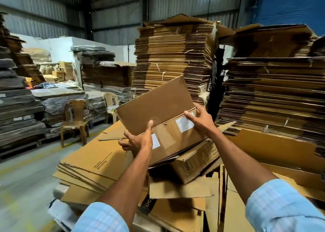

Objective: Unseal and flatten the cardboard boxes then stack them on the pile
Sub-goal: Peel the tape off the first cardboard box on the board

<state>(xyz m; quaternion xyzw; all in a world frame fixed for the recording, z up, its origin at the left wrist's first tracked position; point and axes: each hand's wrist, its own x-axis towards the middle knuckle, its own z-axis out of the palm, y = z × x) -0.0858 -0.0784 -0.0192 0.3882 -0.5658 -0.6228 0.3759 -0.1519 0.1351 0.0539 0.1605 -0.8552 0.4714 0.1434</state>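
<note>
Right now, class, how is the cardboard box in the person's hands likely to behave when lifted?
Probably light: left hand and right hand hold the cardboard box by its edges. Likely stiff yet hinging at creases: its flap stands angled.

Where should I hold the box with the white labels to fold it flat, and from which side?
Grip the labelled box by its two short ends, from the near side, as the left hand and right hand do. Its long panel tilts up and away, leaving the near edges free for thumbs on top, fingers wrapped round.

Warehouse — corrugated metal walls point(44, 8), towering cardboard stacks point(173, 59).
</note>
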